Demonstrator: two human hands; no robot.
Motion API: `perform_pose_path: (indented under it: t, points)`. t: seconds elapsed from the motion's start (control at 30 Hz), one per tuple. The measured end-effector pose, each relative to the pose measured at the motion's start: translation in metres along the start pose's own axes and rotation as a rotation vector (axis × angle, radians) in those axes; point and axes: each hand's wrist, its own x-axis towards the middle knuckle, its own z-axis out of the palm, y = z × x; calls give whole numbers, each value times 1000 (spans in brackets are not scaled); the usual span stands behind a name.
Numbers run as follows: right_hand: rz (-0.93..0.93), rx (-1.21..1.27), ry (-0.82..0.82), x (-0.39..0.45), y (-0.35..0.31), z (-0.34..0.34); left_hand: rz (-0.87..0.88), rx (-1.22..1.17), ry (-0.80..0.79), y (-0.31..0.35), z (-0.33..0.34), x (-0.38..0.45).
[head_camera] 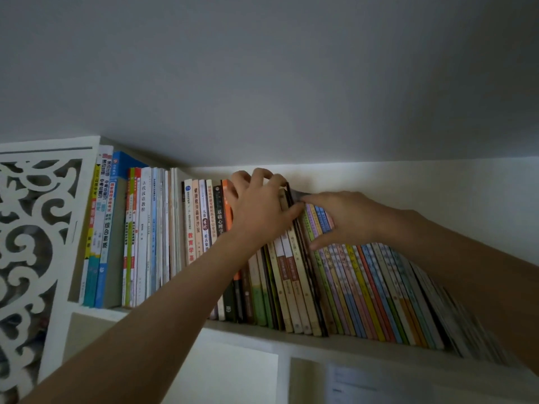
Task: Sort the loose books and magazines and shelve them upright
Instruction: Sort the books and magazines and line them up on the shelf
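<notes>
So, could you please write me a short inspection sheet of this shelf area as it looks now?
Surface: white shelf board carrying one long row of books, under a grey wall.
Job's things: tall books at the left stand upright; thin colourful books at the right lean over; a thin dark book sits between the two hands.
Clutter: nothing seen.
Grippers: left hand curls its fingers over the book tops beside the dark book; right hand lies flat against the leaning books.
Cables: nothing seen.
Surroundings: white carved fretwork panel at the left; compartments below, one holding a blurred paper.
</notes>
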Motion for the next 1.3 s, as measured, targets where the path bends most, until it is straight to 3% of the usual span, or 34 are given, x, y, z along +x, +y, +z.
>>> perform_pose_path:
  t: [0.17, 0.3, 0.47, 0.6, 0.67, 0.73, 0.87, 1.07, 1.3]
  points:
    - [-5, -61, 58, 0, 2, 3, -6, -154, 147, 23, 5, -7]
    - [-5, -62, 92, -2, 4, 6, -146, -511, 202, 40, 21, -28]
    - [21, -79, 100, -2, 1, 5, -79, -353, 263, 47, 16, -40]
    - [21, -92, 83, -4, 1, 6, -53, -500, 420, 41, -31, -39]
    - [29, -96, 57, -4, -1, 5, -149, -593, 378, 30, -42, -51]
    - [44, -95, 36, -4, -5, 4, -222, -592, 218, 24, -38, -72]
    - [59, -97, 36, -4, -6, 3, -261, -662, 27, 25, -21, -109]
    - [61, -89, 42, -7, -6, 4, -262, -497, 29, 28, -10, -128]
    - [59, -93, 37, -7, -8, 3, -332, -520, 48, 29, -14, -125]
